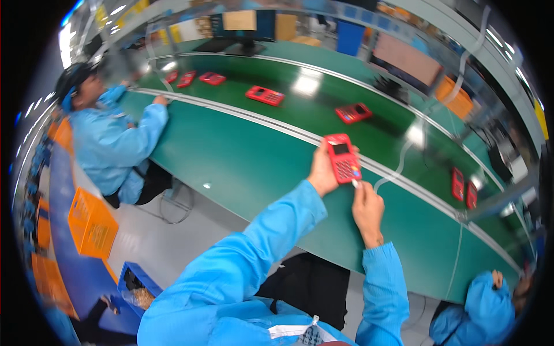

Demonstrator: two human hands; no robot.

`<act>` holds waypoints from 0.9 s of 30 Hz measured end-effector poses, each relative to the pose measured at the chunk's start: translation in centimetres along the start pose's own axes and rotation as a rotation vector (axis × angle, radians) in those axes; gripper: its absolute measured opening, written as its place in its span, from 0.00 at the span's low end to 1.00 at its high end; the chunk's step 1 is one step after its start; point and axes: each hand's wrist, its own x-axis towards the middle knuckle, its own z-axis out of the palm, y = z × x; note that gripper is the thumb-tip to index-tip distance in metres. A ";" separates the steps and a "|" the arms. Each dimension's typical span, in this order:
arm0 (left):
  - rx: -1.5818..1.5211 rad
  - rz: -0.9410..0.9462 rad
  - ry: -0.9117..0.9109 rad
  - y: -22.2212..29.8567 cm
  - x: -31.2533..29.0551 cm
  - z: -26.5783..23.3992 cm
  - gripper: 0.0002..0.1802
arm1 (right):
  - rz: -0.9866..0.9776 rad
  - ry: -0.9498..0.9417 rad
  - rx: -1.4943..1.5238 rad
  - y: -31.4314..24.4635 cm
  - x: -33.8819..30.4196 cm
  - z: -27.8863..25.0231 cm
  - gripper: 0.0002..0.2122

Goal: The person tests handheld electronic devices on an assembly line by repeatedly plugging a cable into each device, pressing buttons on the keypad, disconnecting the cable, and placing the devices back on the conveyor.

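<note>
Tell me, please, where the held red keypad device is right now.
In the head view, the red keypad device is right of centre over the green table, held in the left hand, with the right hand at its lower end.

Red keypad terminal (pixel 348 163), dark screen (pixel 341 149), held face-up, white piece (pixel 355 183) at lower end

The head view looks down and forward from above, near to both hands (pixel 323 172). Its fisheye lens bends the green workbench (pixel 231 144)
</note>
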 end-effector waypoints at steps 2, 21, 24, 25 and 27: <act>0.075 0.080 0.058 0.1 0.7 0.2 0.36 | 0.004 -0.005 -0.022 1.0 0.2 0.0 0.10; 0.185 0.072 0.092 -0.3 0.8 0.3 0.36 | -0.017 0.078 0.037 1.9 -0.2 0.2 0.08; 0.179 0.044 0.081 -0.6 0.7 0.9 0.35 | 0.000 0.100 0.041 1.9 -0.4 0.1 0.08; 0.177 0.038 0.082 -0.7 0.7 1.1 0.35 | -0.012 0.094 0.073 1.9 -0.4 0.0 0.08; 0.177 0.024 0.073 -1.0 0.7 1.4 0.35 | -0.039 0.083 0.117 1.8 -0.5 -0.1 0.08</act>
